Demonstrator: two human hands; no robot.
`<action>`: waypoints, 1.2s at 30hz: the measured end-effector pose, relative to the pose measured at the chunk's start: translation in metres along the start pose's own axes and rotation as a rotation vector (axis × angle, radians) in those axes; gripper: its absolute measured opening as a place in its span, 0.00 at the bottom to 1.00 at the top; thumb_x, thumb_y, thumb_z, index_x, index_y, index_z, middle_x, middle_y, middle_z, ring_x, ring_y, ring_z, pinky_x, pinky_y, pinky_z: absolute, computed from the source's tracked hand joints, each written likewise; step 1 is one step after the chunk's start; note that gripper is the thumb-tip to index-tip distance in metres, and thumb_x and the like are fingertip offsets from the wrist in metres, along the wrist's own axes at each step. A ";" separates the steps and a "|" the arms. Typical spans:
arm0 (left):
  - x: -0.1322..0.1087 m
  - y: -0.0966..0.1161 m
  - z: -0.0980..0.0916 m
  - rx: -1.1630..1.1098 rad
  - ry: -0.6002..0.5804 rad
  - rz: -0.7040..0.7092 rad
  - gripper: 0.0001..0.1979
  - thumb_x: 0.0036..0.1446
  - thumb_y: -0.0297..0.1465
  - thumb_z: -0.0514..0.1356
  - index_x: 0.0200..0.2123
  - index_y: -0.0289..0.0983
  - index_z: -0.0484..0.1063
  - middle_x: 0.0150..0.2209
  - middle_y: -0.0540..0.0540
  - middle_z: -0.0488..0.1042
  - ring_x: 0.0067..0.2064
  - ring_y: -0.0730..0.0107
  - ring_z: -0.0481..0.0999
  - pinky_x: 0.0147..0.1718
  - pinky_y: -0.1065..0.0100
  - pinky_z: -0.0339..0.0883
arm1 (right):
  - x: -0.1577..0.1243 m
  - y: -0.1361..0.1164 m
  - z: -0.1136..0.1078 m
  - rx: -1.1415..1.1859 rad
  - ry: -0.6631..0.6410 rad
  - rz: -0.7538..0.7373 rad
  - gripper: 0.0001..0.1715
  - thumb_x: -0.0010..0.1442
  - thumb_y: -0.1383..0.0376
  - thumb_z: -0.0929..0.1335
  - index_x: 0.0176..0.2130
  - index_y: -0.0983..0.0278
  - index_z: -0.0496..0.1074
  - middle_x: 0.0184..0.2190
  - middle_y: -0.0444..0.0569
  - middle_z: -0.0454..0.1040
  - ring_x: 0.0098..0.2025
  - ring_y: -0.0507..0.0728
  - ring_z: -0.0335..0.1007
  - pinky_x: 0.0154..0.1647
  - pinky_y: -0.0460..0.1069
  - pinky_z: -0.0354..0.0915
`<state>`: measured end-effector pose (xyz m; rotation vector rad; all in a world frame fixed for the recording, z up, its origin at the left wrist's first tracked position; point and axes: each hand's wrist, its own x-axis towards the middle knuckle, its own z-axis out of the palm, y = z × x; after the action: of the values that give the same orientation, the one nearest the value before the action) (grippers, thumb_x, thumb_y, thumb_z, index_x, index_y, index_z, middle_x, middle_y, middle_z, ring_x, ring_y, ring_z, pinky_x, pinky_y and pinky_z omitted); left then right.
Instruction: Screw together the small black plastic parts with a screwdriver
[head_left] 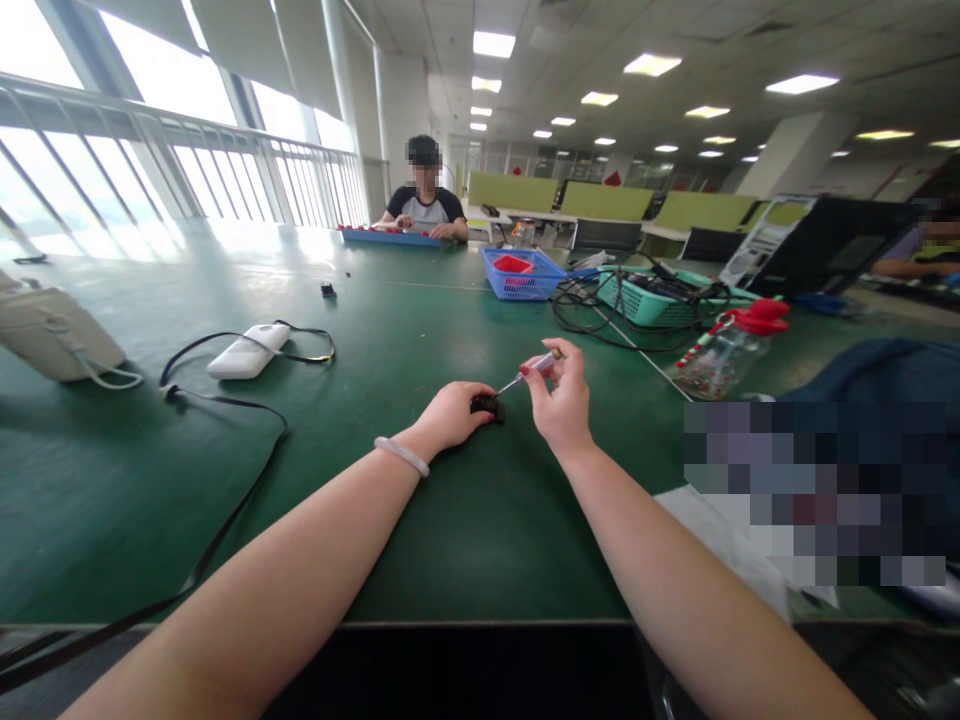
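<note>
Right of centre on the tabletop: blue basket, perforated plastic walls, with a red item inside. Alongside to the right: green basket, likewise perforated, filled with dark cables and other black items; loops of cable also on the tabletop just beside. Nearer, at right: clear bottle, rounded, with red lid and striped strap; reddish bits low inside, too small to identify. At the far end, before a seated co-worker: shallow blue tray with a row of red pieces. Centre of the tabletop, between the forearms: small black part, irregular in outline, type not discernible. Left hand: fingers and thumb closed around the black part, low against the dark green, smooth, faintly glossy surface. Right hand: pinch grip on a screwdriver, slim pale handle, thin metal shaft slanted down to the black part; exact tip contact not distinguishable. To the left: white device, flat with rounded corners, beside a black cord.
</note>
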<state>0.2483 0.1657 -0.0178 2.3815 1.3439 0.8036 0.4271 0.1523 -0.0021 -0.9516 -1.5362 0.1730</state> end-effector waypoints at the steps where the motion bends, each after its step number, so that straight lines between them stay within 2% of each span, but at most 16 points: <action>1: 0.000 -0.001 0.000 -0.002 0.003 0.003 0.17 0.53 0.31 0.64 0.48 0.38 0.77 0.46 0.44 0.80 0.47 0.58 0.77 0.50 0.62 0.69 | 0.000 0.000 0.000 0.007 -0.006 -0.001 0.20 0.61 0.61 0.67 0.52 0.58 0.62 0.36 0.47 0.77 0.37 0.56 0.76 0.44 0.55 0.71; 8: 0.003 -0.003 0.003 0.005 0.001 -0.028 0.17 0.52 0.31 0.65 0.47 0.41 0.77 0.45 0.46 0.80 0.47 0.59 0.77 0.51 0.63 0.69 | 0.002 0.009 0.000 0.133 -0.037 0.050 0.26 0.63 0.61 0.66 0.60 0.57 0.60 0.39 0.47 0.75 0.38 0.56 0.77 0.45 0.55 0.73; 14: 0.003 -0.004 0.003 0.051 -0.016 -0.052 0.18 0.52 0.34 0.65 0.48 0.43 0.76 0.46 0.47 0.80 0.49 0.57 0.75 0.52 0.59 0.67 | 0.003 0.017 -0.001 0.228 -0.060 0.120 0.31 0.64 0.62 0.64 0.64 0.54 0.56 0.39 0.47 0.76 0.39 0.56 0.77 0.50 0.58 0.72; 18: 0.003 -0.004 0.003 0.045 -0.021 -0.060 0.18 0.52 0.34 0.65 0.49 0.43 0.76 0.46 0.47 0.79 0.49 0.57 0.75 0.52 0.59 0.67 | 0.006 0.020 -0.002 0.238 -0.029 0.203 0.31 0.63 0.61 0.65 0.63 0.54 0.58 0.38 0.46 0.77 0.40 0.57 0.77 0.51 0.59 0.70; 26: 0.004 -0.006 0.004 0.021 -0.030 -0.045 0.18 0.52 0.33 0.65 0.49 0.43 0.76 0.46 0.48 0.80 0.48 0.59 0.76 0.51 0.61 0.68 | 0.011 0.041 0.000 0.397 0.071 0.368 0.33 0.57 0.58 0.70 0.60 0.57 0.61 0.30 0.43 0.76 0.32 0.54 0.76 0.46 0.55 0.72; 36: 0.003 -0.008 0.004 0.023 -0.022 -0.028 0.18 0.53 0.34 0.64 0.48 0.42 0.76 0.45 0.47 0.80 0.47 0.59 0.77 0.50 0.61 0.69 | 0.012 0.043 0.001 0.511 0.177 0.632 0.30 0.55 0.66 0.69 0.56 0.61 0.61 0.25 0.38 0.74 0.29 0.52 0.76 0.41 0.52 0.75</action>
<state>0.2471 0.1726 -0.0240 2.3762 1.3819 0.7558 0.4473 0.1883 -0.0194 -0.9718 -0.9168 0.8639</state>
